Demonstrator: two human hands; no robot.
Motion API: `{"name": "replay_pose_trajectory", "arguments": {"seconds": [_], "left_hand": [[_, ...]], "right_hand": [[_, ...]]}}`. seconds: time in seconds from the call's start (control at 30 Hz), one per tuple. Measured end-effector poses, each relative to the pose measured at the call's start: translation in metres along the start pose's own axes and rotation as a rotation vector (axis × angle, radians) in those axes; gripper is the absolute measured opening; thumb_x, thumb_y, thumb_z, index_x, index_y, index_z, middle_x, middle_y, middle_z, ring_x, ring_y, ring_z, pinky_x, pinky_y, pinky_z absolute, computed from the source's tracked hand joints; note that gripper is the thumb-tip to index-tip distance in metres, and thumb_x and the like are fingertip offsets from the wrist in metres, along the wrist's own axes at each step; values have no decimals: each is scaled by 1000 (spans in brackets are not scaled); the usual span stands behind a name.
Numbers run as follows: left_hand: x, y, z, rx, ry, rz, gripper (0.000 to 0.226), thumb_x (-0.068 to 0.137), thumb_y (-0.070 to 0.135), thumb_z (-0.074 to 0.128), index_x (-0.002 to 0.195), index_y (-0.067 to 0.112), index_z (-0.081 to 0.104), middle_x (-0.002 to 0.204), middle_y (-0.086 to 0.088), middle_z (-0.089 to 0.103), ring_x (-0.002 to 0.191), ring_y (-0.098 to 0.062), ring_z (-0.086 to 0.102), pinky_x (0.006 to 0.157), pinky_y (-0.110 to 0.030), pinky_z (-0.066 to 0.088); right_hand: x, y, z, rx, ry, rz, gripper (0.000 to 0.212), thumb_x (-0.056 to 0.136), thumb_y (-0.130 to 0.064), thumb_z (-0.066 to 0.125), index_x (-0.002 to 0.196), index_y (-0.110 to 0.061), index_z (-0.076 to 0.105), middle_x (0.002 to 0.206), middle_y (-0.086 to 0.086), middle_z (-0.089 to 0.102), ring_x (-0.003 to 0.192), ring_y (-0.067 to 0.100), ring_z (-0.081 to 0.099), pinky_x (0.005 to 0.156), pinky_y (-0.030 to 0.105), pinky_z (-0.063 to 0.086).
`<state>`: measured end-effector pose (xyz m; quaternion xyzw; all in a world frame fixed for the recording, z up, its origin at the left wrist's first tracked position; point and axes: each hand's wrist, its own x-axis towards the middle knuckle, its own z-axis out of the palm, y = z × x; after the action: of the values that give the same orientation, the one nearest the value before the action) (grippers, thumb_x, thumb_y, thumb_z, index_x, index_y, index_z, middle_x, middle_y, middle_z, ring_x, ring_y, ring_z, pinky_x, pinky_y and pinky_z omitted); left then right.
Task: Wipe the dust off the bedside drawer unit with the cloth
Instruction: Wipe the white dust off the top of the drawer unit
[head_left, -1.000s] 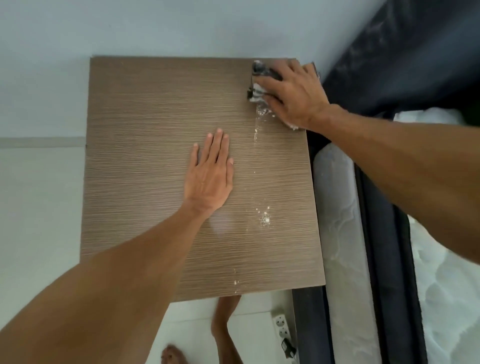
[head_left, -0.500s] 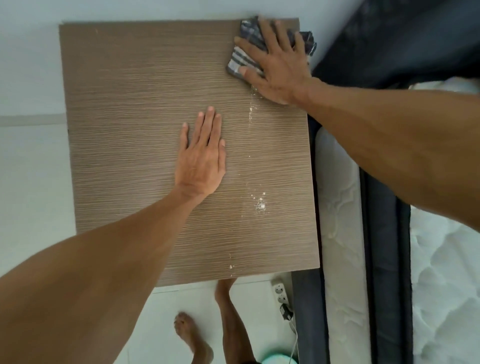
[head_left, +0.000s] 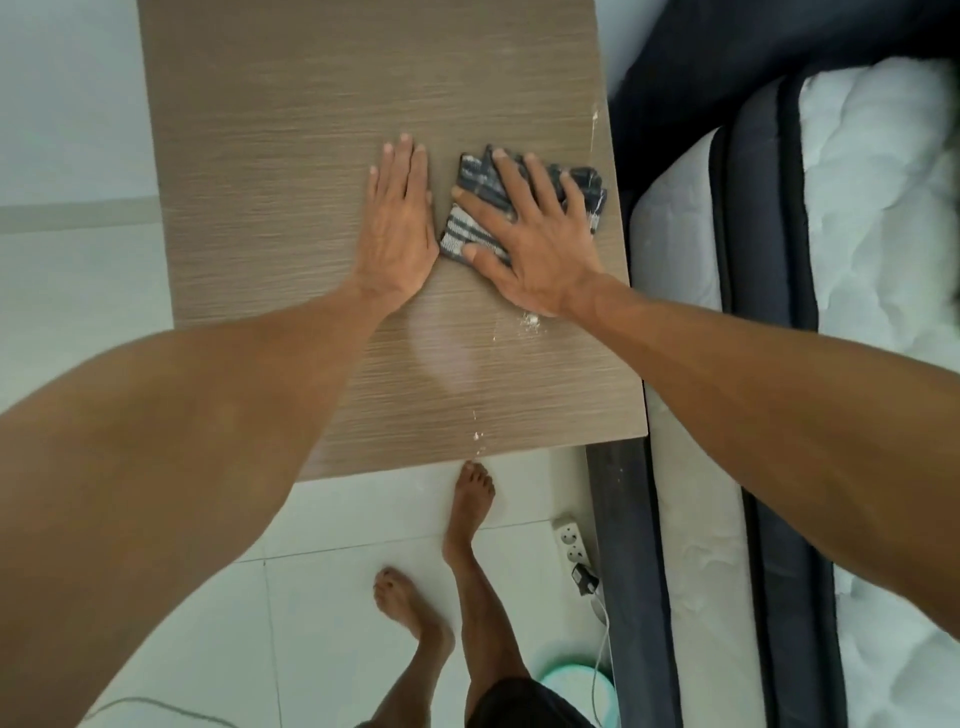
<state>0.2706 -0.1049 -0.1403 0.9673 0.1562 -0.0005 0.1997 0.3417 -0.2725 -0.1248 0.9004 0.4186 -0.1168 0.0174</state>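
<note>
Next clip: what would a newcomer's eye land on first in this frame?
Two bare forearms reach over the brown drawer unit top. The right hand presses flat on a folded dark checked cloth near the right edge, and the left hand lies flat beside it. White dust specks sit by the right wrist, with more near the front edge. A quilted white mattress fills the right side.

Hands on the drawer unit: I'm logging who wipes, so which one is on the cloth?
The right hand, spread flat over the striped cloth on the side nearer the bed. The left hand lies flat on the bare wooden top beside it.
</note>
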Motion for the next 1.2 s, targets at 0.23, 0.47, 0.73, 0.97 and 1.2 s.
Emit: {"name": "replay_pose_trajectory", "arguments": {"seconds": [0.23,0.47,0.73,0.97,1.2], "left_hand": [[-59,-7,-5,27,-81,34,50,103,15,24,150,0,18,160,-18,10,149,-34,6,120,-45,7],[-114,-10,-10,83,-132,51,51,102,17,24,150,-1,19,160,-18,13,148,-34,11,119,-48,15],[-171,-6,-11,93,-182,71,50,102,18,26,149,-1,22,159,-18,16,148,-34,12,118,-50,19],[-181,25,-19,85,-223,100,51,102,19,26,149,0,20,160,-17,14,148,-32,10,119,-48,17],[-136,57,-16,110,-231,120,53,103,23,27,150,1,19,160,-16,15,148,-30,11,120,-47,14]], "right_hand": [[-85,-55,23,-8,-4,-21,63,94,-68,15,152,-44,20,163,8,14,148,35,15,115,59,13],[-156,-103,38,35,0,-45,57,98,-60,23,149,-38,35,159,4,30,144,32,29,112,54,26],[-218,-137,53,35,60,-180,66,62,6,73,122,-23,63,139,8,53,97,34,55,77,44,49],[-247,-106,32,-13,-64,-324,55,68,-8,76,121,-23,65,128,6,58,95,29,57,83,44,54],[-201,-22,-13,-42,46,-198,52,75,-14,67,126,-20,61,134,11,55,99,33,58,85,46,53]]}}
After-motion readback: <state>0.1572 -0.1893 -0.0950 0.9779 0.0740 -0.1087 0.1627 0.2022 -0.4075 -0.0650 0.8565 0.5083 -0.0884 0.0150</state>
